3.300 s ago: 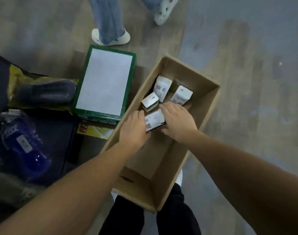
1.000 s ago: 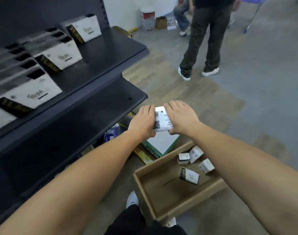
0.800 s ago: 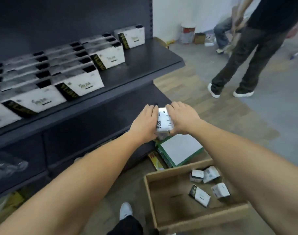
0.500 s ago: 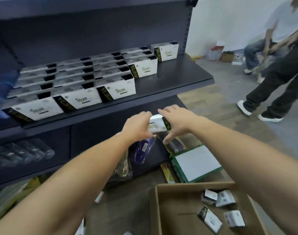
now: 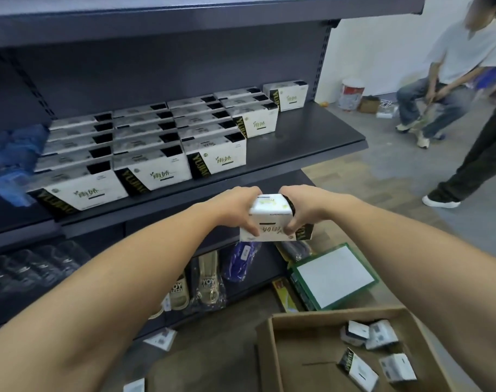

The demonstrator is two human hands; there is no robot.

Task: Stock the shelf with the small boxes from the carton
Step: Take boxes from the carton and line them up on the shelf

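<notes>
Hands: two in view, left hand (image 5: 235,206) and right hand (image 5: 306,206), both curled round one held box (image 5: 272,222), gripping it from either side, thumbs on its near face. Grip is closed on the box from both ends, box clear of any surface, in the air in front of the shelf (image 5: 311,137) edge and below its level.

Held box: small, white, rectangular, black band with yellow lettering on the right end, green-and-black print on the near face, slightly blurred. Near face tilted toward the camera.

Shelf stock: stocked boxes (image 5: 215,157) of the same white/black design, in four columns running front to back. Front-row faces readable on four; rear rows too blurred to count exactly. One more box (image 5: 286,96) stands apart at the back right. Right part of the shelf board is bare dark metal.

Carton (image 5: 283,349): one, brown cardboard, open, on the floor at lower right. Four loose boxes (image 5: 357,369) inside, scattered at its far right, lying at mixed angles, two touching.

Other: one green-edged flat pack (image 5: 334,275) with a white top, on the floor just beside the carton. Bagged slippers (image 5: 207,284) on the lowest level under the shelf. Blue packaging (image 5: 9,159) at the shelf's left end. Two other persons at right: one seated person (image 5: 453,66) in a white top, one standing leg (image 5: 478,162) in dark trousers.
</notes>
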